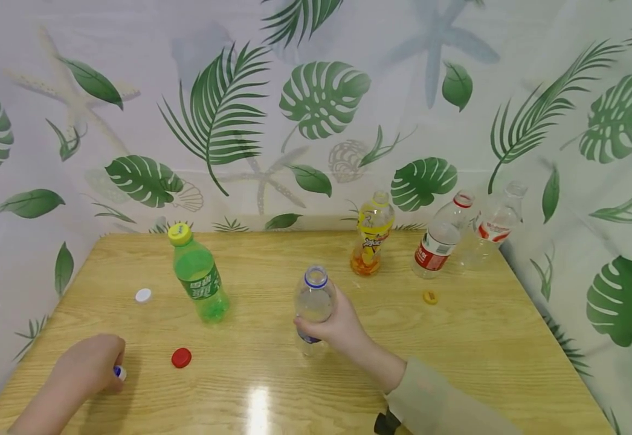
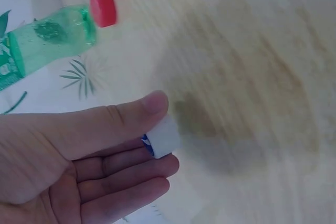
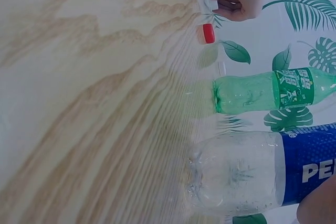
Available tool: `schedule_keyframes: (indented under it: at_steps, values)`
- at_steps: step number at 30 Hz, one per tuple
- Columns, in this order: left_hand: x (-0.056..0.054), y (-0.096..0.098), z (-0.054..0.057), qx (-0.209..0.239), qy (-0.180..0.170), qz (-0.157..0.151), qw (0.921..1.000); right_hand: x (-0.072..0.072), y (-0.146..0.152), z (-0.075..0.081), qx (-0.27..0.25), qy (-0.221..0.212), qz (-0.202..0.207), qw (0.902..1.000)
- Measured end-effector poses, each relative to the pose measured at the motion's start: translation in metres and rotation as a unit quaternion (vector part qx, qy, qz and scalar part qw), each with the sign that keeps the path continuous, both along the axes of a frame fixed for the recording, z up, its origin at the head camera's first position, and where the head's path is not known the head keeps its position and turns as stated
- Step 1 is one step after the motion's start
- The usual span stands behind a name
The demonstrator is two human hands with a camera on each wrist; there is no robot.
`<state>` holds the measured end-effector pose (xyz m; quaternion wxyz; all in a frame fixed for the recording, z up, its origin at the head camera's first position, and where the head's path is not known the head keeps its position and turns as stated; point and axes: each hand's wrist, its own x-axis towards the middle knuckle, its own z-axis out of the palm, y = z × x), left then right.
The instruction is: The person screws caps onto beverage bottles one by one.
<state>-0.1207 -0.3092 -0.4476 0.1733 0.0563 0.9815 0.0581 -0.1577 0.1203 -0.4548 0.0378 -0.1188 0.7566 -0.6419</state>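
Note:
My right hand (image 1: 340, 323) grips a clear bottle (image 1: 315, 302) around its middle, its neck uncapped with a blue ring. In the right wrist view this bottle (image 3: 236, 171) stands upright on the table and shows a blue label with white letters. Over at the left, my left hand (image 1: 89, 367) pinches a small white and blue bottle cap (image 2: 161, 139) between thumb and fingers, just above the tabletop. To its right lies a red cap (image 1: 181, 357). A green bottle (image 1: 202, 278) with a yellow cap stands between the two hands, farther back.
At the back right stand several uncapped bottles: one with a yellow label (image 1: 373, 235), one with a red and white label (image 1: 440, 241), and a clear one (image 1: 492, 229). A yellow cap (image 1: 429, 297) lies before them; a white cap (image 1: 143, 295) is at left. Patterned cloth hangs behind the table.

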Motion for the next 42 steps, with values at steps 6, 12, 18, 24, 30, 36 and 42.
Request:
schedule_keyframes:
  at_steps: [6, 12, 18, 24, 30, 36, 42]
  values:
    - [-0.001, 0.018, 0.022, -0.018, -0.007, -0.017, 0.9997, 0.001, -0.003, -0.003, 0.004, -0.013, -0.005, 0.9999]
    - [0.003, 0.044, 0.058, -0.037, 0.031, -0.052, 0.9975, 0.002, -0.004, -0.005, -0.006, -0.014, 0.0, 0.9999]
    - [0.009, 0.066, 0.102, -0.059, 0.112, -0.094, 0.9875, 0.001, -0.003, -0.003, -0.004, -0.012, -0.002, 0.9999]
    - [0.016, 0.088, 0.143, -0.064, 0.194, -0.129, 0.9704, 0.0, -0.003, -0.002, -0.005, -0.012, -0.002, 0.9999]
    - [0.012, 0.105, 0.167, -0.066, 0.236, -0.164, 0.9555, 0.001, -0.004, -0.002, -0.007, -0.018, -0.009, 0.9998]
    - [0.002, 0.13, 0.183, -0.06, 0.256, -0.195, 0.9448, 0.001, -0.003, -0.001, -0.01, -0.022, -0.009, 0.9997]
    - [-0.009, 0.158, 0.2, -0.051, 0.27, -0.229, 0.9338, 0.001, -0.002, 0.001, -0.007, -0.019, -0.006, 0.9998]
